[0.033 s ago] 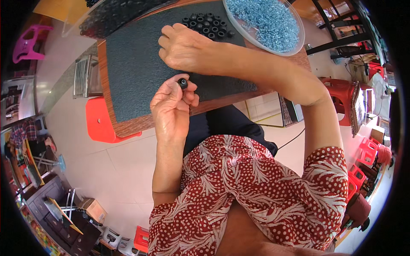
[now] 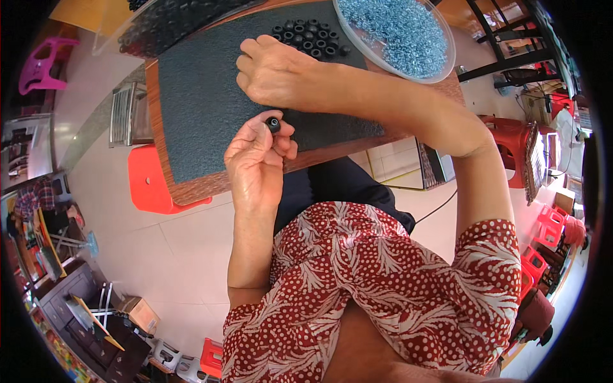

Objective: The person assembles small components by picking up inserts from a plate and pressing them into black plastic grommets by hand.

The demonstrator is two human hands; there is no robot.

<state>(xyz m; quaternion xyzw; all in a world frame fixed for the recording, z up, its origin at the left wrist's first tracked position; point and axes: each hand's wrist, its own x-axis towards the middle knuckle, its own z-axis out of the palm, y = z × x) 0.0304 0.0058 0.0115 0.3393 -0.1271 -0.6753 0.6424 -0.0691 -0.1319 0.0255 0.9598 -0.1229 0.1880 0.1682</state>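
Between the thumb and fingertips of my left hand (image 2: 254, 156) is a round black bead (image 2: 273, 124), its hole facing up and a small pale spot showing inside it. This hand is just over the near edge of a dark grey mat (image 2: 204, 115). Farther out, my right hand (image 2: 276, 71) is closed above the mat, back of the hand up. Its fingertips are turned away, so whatever they may hold is hidden. Beyond that hand lies a loose group of black beads (image 2: 310, 39), several of them with holes showing.
A round clear tray (image 2: 451, 62) of small light-blue pieces stands at the far right of the wooden table (image 2: 191, 191). At the far left is a clear container (image 2: 115, 32) of dark beads. A red stool (image 2: 148, 182) stands by the table's left side.
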